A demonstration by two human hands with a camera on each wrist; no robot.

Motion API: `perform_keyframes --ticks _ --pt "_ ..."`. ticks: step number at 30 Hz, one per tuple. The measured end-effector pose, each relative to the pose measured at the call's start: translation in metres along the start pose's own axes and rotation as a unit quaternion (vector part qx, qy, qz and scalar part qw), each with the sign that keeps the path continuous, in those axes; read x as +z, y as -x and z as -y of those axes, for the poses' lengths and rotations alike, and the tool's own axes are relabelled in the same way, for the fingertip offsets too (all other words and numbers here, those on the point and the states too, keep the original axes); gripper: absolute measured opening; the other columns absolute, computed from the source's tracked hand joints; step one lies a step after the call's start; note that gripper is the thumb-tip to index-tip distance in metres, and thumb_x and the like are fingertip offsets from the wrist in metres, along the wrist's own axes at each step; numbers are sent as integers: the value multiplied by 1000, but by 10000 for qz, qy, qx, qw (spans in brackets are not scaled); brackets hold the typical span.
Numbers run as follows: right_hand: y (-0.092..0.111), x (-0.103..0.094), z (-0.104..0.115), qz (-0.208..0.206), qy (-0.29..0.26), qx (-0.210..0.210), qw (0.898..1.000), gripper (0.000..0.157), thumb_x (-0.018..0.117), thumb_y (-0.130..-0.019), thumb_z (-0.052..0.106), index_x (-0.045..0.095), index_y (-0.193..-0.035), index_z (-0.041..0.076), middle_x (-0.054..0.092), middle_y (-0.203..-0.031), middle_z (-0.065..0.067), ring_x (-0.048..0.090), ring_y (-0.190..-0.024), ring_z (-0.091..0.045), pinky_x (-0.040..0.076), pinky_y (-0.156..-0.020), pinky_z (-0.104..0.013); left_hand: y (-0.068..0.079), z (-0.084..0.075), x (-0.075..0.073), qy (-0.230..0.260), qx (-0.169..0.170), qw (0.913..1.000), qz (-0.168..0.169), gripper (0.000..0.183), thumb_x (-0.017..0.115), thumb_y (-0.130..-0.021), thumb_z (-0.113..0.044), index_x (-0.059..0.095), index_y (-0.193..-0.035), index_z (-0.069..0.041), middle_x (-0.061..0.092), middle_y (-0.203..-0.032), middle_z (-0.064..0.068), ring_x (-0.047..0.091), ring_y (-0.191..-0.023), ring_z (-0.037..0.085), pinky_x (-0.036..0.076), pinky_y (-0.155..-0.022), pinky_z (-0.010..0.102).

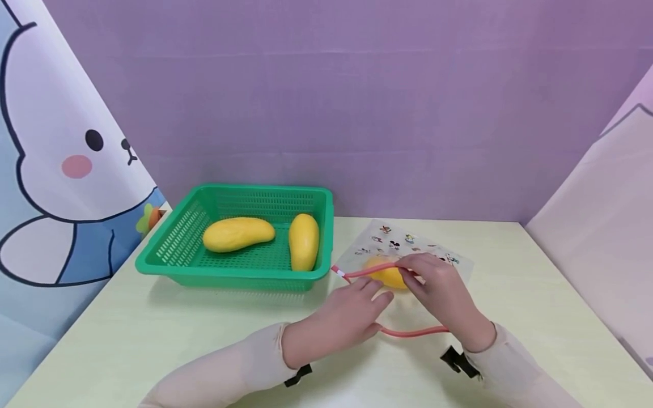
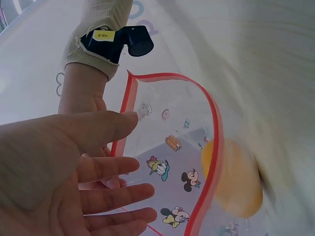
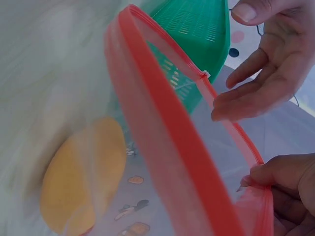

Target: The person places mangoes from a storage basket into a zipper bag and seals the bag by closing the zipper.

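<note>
A clear zip bag (image 1: pixel 374 233) with cartoon prints and a red zip rim (image 3: pixel 172 118) gapes over the table. My right hand (image 1: pixel 441 283) pinches that rim between thumb and fingers. Close by, my left hand (image 1: pixel 342 317) has its fingers extended beside the rim; in the left wrist view they hold nothing, and whether they touch the bag is hard to tell. A yellow mango (image 2: pixel 236 179) shows through the plastic, also in the right wrist view; whether it lies inside or behind the bag I cannot tell.
Left of the bag stands a green basket (image 1: pixel 214 277) with two mangoes, one lying sideways (image 1: pixel 237 234) and one lengthwise (image 1: pixel 304 241). A purple cloth wall (image 1: pixel 357 113) closes the back of the pale table (image 1: pixel 214 323). Printed cloths flank both sides.
</note>
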State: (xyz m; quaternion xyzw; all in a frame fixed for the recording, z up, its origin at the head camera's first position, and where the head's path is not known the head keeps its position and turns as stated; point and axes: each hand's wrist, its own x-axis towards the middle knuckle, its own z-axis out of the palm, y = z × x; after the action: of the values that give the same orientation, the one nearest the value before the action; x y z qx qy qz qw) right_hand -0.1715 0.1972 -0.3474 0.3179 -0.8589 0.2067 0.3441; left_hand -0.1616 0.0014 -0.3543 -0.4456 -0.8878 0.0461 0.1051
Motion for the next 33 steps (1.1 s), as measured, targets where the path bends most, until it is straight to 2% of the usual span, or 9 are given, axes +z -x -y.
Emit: perform_keyframes --ticks 4,13,23,33 --pt "0 0 0 -10 9 12 10000 30 80 -63 -10 71 -88 4 70 -85 -4 65 -76 -18 55 -62 -30 7 4 -2 96 64 9998 -144 49 68 -84 -42 55 -126 -19 55 -122 1 51 -115 16 51 -81 22" --pt "3 -1 1 -23 -26 -14 10000 29 80 -63 -9 71 -87 5 70 -84 -3 65 -75 -17 55 -61 -29 18 12 -10 507 -14 9985 208 49 67 -85 -43 55 -127 -21 54 -129 1 49 -122 17 54 -80 28" --pt "4 -1 1 -41 20 -3 10000 30 82 -62 -8 71 -86 5 70 -83 -2 65 -75 -16 55 -61 -28 26 25 -12 668 -49 9977 -119 47 65 -87 -41 56 -127 -18 57 -128 3 52 -119 18 49 -92 32" --pt "5 -1 -1 -88 -61 -171 9998 32 82 -59 -8 71 -87 6 70 -83 -3 64 -76 -16 54 -61 -25 37 36 -10 855 -144 9946 -565 42 66 -87 -37 59 -122 -16 59 -123 3 53 -113 18 52 -82 29"
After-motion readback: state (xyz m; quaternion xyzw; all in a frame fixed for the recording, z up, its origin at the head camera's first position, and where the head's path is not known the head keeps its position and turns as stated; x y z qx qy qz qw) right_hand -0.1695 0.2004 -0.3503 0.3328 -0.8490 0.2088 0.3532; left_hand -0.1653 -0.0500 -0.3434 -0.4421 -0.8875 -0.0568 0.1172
